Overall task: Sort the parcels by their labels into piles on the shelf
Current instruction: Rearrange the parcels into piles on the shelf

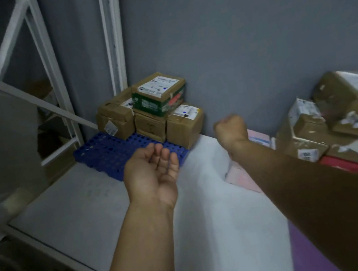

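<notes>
Head view: far left, a white metal frame (44, 63) stands by the grey wall. Next, a blue perforated tray (106, 154) sits at the back of the white surface (68, 211). A sorted pile sits on its far end, tight vs. the wall. It has a brown box (115, 119) at left, a small brown box (150, 125) in the middle and a labelled brown box (185, 127) at right. A green box (159, 96) w/ a white label is stacked on top.

Left hand (153, 174) hovers palm-up just in front of the tray, grip wide & relaxed, holding nothing. Right hand (231, 131) is up near the wall, btw. the two piles, grip clenched to a fist, nothing seen in it. Below it a pink flat item (241, 177) lies on the surface.

Far right is a jumbled heap of parcels (335, 122): brown boxes w/ torn labels, blurred. A red item (340, 166) pokes out at the bottom.
</notes>
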